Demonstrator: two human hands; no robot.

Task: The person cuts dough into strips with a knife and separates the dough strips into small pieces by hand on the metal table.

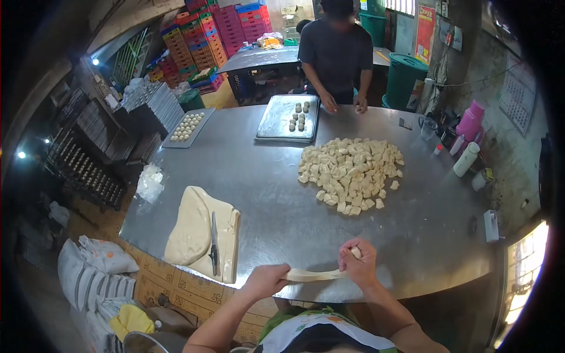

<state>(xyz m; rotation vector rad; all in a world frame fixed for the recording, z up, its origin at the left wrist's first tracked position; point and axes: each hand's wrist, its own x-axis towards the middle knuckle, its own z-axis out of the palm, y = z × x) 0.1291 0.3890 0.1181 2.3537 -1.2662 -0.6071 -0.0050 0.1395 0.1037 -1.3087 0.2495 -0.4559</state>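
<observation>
A strip of dough (315, 275) is stretched between my two hands above the front edge of the metal table. My left hand (268, 280) is closed round its left end. My right hand (358, 260) grips the other end, and a lump of dough shows between its fingers. Beyond my right hand lies a heap of cut dough pieces (352, 170). To the left rests a large slab of dough (191, 232), folded partly over itself, with a dark-handled knife (214, 244) lying on top.
Across the metal table (265, 176) a person (336, 56) stands beside a tray (275, 117) with several dough balls. Another tray of dough balls (188, 126) sits at the far left, near a plastic bag (150, 182). Flasks (467, 160) and jars line the right edge.
</observation>
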